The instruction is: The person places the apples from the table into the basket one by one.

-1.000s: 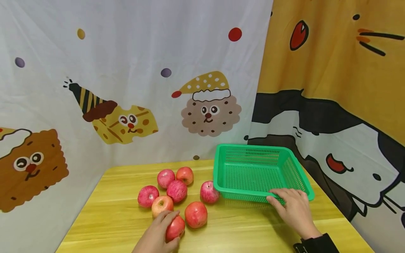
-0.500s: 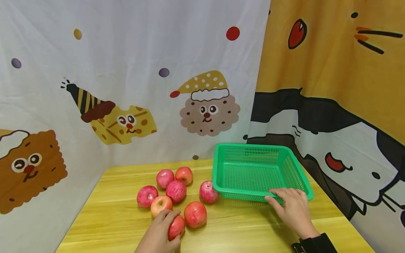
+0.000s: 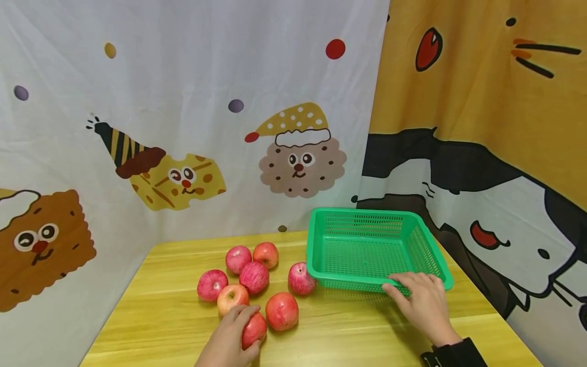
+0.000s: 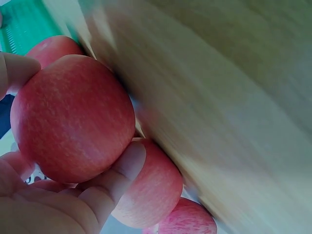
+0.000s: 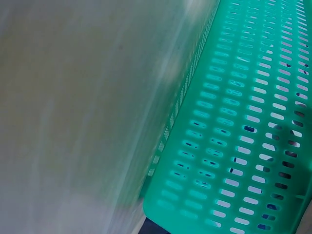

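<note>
Low in the head view, my left hand (image 3: 225,340) curls round a red apple (image 3: 255,330) at the front of the group. The left wrist view shows that apple (image 4: 73,119) large, with thumb and fingers on opposite sides of it. Right behind it sits a paler yellow-red apple (image 3: 233,299), and a red apple (image 3: 282,311) lies just to its right. My right hand (image 3: 423,308) holds the near rim of a green plastic basket (image 3: 346,283), thumb in front and fingers over the edge. Slotted basket wall (image 5: 163,202) fills the right side of the right wrist view.
Several more apples stand on the wooden table (image 3: 151,306), among them a striped one (image 3: 254,278) in the cluster and one (image 3: 301,279) close by the basket's left corner. A cartoon-printed curtain (image 3: 192,102) hangs behind the table and along the right side.
The whole head view has drifted slightly left. Both hands, the apples and the basket keep their places relative to each other.
</note>
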Tool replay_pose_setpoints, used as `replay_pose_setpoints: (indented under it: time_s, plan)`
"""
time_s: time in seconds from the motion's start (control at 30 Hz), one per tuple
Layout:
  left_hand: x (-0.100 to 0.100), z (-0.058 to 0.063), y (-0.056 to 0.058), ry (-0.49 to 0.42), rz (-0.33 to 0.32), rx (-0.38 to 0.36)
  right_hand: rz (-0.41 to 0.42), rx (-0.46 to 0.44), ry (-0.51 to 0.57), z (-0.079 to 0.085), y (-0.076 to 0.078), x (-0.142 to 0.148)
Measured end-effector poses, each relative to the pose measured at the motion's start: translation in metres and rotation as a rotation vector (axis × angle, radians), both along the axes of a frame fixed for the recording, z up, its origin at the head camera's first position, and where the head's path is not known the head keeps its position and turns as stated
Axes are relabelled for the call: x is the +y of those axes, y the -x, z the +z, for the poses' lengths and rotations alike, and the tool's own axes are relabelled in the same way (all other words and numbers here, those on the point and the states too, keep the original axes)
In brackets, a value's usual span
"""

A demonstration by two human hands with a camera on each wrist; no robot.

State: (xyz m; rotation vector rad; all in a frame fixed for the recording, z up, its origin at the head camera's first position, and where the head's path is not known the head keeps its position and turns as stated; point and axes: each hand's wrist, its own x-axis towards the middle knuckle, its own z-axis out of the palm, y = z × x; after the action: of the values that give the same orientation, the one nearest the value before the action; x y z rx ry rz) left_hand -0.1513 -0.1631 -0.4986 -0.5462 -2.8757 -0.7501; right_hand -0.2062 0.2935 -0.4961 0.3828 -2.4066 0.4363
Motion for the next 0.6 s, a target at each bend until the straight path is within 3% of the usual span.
replay_pose_setpoints:
  time_s: [0.27, 0.6]
  plan:
    - [0.0, 0.008, -0.001, -0.052, 0.002, -0.018, 0.007, 0.019, -0.002, -0.002, 0.001, 0.001]
    - [0.003, 0.028, -0.005, -0.177, 0.031, 0.117, 0.055, 0.021, 0.0, 0.001, -0.001, 0.0]
